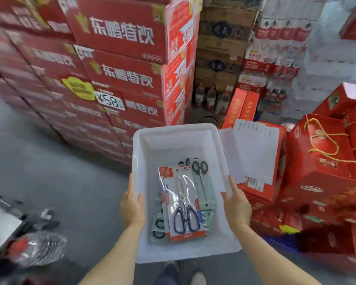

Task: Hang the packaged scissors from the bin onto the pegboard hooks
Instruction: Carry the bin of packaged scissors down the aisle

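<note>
bin (173, 140): white | scissors pack (183, 202): red-white card, dark-blue handles | cartons (119, 36): red, white lettering

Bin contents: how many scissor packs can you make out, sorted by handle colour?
In the white bin:
Blue-handled pack, on top: 1
Black-handled packs, partly buried: at least 2, one upper right and one lower left
Total: at least 3; more may lie underneath.

Printed in white on the stacked red cardboard cartons (119, 33): "东鹏特饮". Stuck on their front, a white price tag (110, 103) reading "¥58".
</note>
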A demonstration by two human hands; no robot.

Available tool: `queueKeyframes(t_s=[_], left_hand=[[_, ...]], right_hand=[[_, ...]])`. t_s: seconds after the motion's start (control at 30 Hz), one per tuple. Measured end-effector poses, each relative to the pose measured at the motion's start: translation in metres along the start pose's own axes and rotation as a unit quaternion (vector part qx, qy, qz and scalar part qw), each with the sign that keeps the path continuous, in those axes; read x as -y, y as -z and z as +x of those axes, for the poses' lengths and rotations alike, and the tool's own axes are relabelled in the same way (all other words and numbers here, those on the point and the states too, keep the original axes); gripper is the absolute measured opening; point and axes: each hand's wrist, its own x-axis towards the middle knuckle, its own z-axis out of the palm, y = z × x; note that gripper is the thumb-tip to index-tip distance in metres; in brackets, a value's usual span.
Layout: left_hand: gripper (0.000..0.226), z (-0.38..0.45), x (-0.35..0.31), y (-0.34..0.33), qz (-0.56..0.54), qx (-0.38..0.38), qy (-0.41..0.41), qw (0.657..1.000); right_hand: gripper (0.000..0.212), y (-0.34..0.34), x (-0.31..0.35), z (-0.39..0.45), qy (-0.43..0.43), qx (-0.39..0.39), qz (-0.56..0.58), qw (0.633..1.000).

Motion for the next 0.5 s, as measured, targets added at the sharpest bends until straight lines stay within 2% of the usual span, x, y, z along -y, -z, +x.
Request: queueKeyframes(t_s=[0.23, 0.5], left_hand=[[0.070, -0.015, 0.069, 0.069, 0.059, -0.071, 0.115, 0.989], [0.072, 0.030, 0.115, 0.154, 0.056, -0.189, 0.161, 0.967]], right_hand=[[0.062, -0.045, 0.066, -0.033, 0.081, 0.083, -0.013, 0.993], [0.064, -0.100, 0.195, -0.029, 0.208, 0.138, 0.006, 0.968]])
